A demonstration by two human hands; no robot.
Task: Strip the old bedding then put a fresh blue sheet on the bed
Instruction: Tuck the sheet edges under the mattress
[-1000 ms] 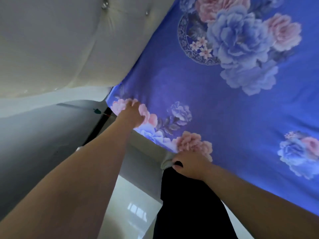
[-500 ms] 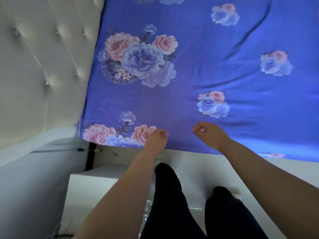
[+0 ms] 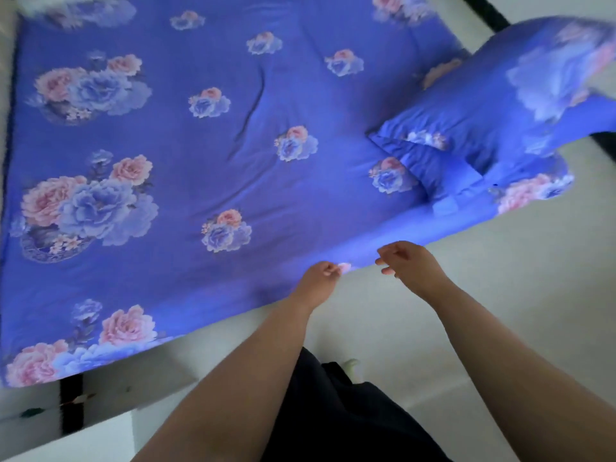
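A blue sheet (image 3: pixel 206 168) printed with pink and blue flowers lies spread over the bed, with a few creases near its middle. At the sheet's near side edge, my left hand (image 3: pixel 321 276) has its fingers curled and pinches the hem. My right hand (image 3: pixel 408 261) hovers just to the right of it, by the same edge, with loosely curled fingers that hold nothing. A pillow (image 3: pixel 493 108) in matching blue floral fabric lies on the sheet at the right, toward the foot end.
The pale side of the bed base (image 3: pixel 383 315) runs under the sheet's edge. A white bedside unit (image 3: pixel 100 408) stands at the lower left with a dark gap beside it. My dark trousers (image 3: pixel 350 411) fill the bottom middle. Pale floor shows at the right.
I have moved away from the headboard corner along the side of the bed. Both hands left the tucked corner and now sit further down the sheet's edge. The pillow has come into view.
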